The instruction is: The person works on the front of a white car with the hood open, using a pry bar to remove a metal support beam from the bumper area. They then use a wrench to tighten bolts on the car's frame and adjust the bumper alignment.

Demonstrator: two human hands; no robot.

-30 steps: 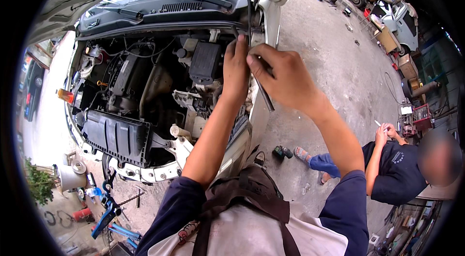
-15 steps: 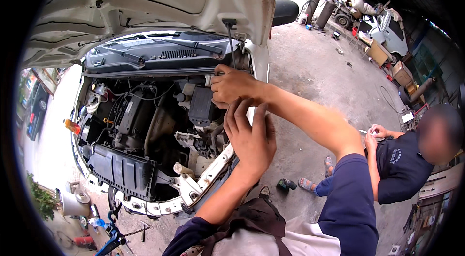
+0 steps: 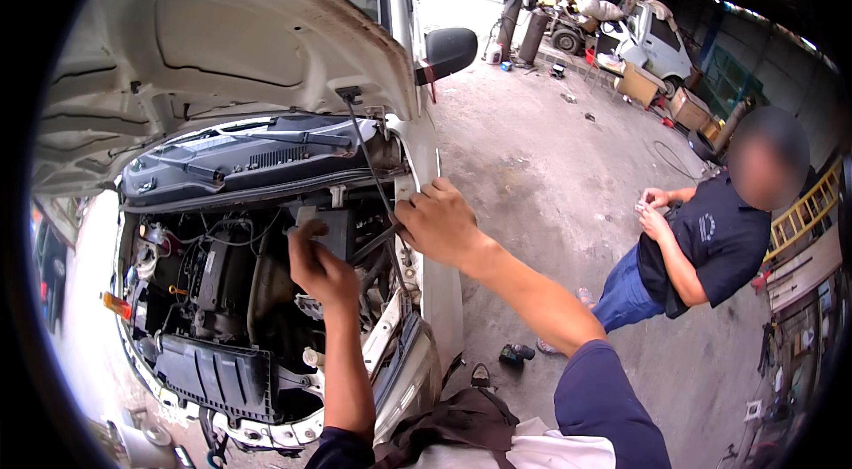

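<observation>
My right hand [image 3: 439,222] is above the fender edge beside the thin hood prop rod [image 3: 374,165], its fingers curled closed around the end of a dark bar-like piece [image 3: 376,244]. That piece slants down toward the black box-shaped battery [image 3: 337,229]; its exact kind is hard to make out. To the left, my left hand [image 3: 324,267] hovers over the engine bay in front of the battery. Its fingers are bent and slightly apart, with nothing visible in them. Both hands work under the raised white hood [image 3: 231,43].
A ribbed black cover [image 3: 213,376] lies at the front of the bay, near an orange-capped bottle [image 3: 116,305] on the left edge. A person [image 3: 701,229] in dark clothes stands at right. On the floor is a dark green power tool [image 3: 516,354]. Clutter and a white vehicle [image 3: 661,47] stand behind.
My view has shifted toward the right. My hands have moved apart: the left has gone over the engine bay, the right is by the prop rod with the dark bar-like piece now visible.
</observation>
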